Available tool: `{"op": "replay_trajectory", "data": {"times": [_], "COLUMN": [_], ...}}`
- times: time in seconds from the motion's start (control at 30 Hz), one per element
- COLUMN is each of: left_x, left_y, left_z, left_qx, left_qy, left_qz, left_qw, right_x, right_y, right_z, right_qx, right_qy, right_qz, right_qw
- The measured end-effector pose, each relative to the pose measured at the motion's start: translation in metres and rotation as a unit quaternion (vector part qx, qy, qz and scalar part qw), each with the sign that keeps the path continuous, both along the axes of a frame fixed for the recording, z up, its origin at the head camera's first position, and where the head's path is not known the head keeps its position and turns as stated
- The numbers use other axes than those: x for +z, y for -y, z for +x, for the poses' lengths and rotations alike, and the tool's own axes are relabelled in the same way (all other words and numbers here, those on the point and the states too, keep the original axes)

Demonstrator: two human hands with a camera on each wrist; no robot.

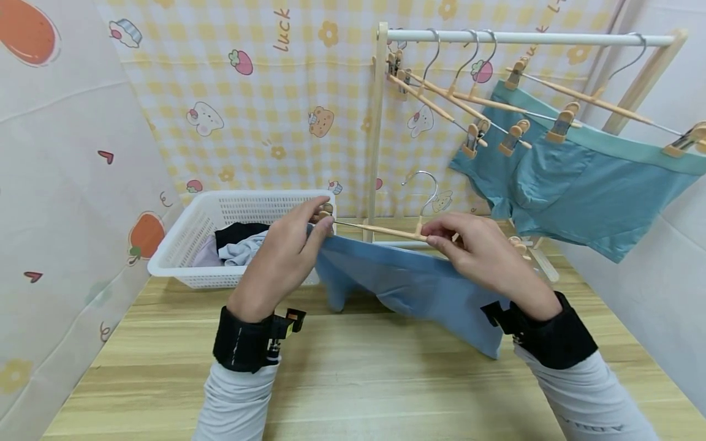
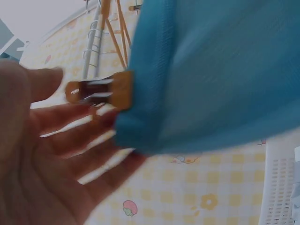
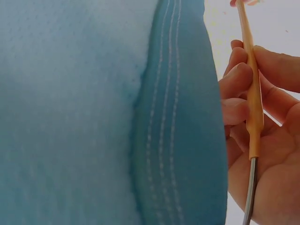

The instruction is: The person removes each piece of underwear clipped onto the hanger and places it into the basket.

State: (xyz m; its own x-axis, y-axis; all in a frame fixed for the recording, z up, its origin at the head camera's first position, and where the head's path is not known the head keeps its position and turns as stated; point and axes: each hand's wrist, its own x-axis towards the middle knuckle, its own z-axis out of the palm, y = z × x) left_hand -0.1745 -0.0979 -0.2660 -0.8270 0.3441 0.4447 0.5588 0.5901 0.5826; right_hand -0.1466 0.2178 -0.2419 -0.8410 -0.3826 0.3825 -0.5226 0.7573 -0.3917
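A pair of blue underpants [image 1: 408,285] hangs by its waistband below a clip hanger [image 1: 380,230] with a metal hook. My right hand [image 1: 480,248] pinches the hanger's wooden-coloured bar beside the hook's base; in the right wrist view, thumb and fingers lie round the bar [image 3: 253,93]. At the other end is my left hand [image 1: 289,257], with its fingers stretched behind the clip [image 2: 101,91] and the waistband corner. In the left wrist view that clip bites on the waistband, and the thumb stands apart from it. The hanger's right end is hidden behind my right hand.
A white basket [image 1: 187,269] with dark and pale clothes stands at the back left. On the right, a rack [image 1: 524,38] carries several clip hangers, one holding teal underpants [image 1: 584,177]. A patterned curtain [image 1: 276,122] hangs behind the wooden table [image 1: 358,380].
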Motion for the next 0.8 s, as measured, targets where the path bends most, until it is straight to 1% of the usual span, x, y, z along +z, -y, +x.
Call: {"op": "replay_trajectory", "data": {"times": [0.07,0.17,0.27,0.37,0.63,0.8], "left_x": [0.001,0.002,0.005,0.007,0.014,0.016], "left_y": [0.000,0.002,0.004,0.005,0.009,0.011], "left_z": [0.002,0.005,0.008,0.011,0.018,0.019], "left_qx": [0.005,0.019,0.024,0.024,0.019,0.019], "left_qy": [-0.038,-0.070,-0.080,-0.090,-0.124,-0.121], "left_qz": [0.018,0.041,0.060,0.070,0.090,0.104], "left_qw": [0.9991,0.9965,0.9947,0.9931,0.9880,0.9870], "right_x": [0.001,0.000,-0.003,-0.006,-0.010,-0.011], "right_y": [0.003,0.008,0.012,0.014,0.021,0.025], "right_z": [0.000,-0.001,-0.002,-0.003,-0.007,-0.008], "right_qx": [0.007,0.017,0.019,0.010,-0.009,-0.017], "right_qy": [-0.010,-0.043,-0.084,-0.106,-0.114,-0.128], "right_qz": [-0.007,-0.015,-0.022,-0.035,-0.072,-0.088], "right_qw": [1.000,0.999,0.996,0.994,0.991,0.988]}}
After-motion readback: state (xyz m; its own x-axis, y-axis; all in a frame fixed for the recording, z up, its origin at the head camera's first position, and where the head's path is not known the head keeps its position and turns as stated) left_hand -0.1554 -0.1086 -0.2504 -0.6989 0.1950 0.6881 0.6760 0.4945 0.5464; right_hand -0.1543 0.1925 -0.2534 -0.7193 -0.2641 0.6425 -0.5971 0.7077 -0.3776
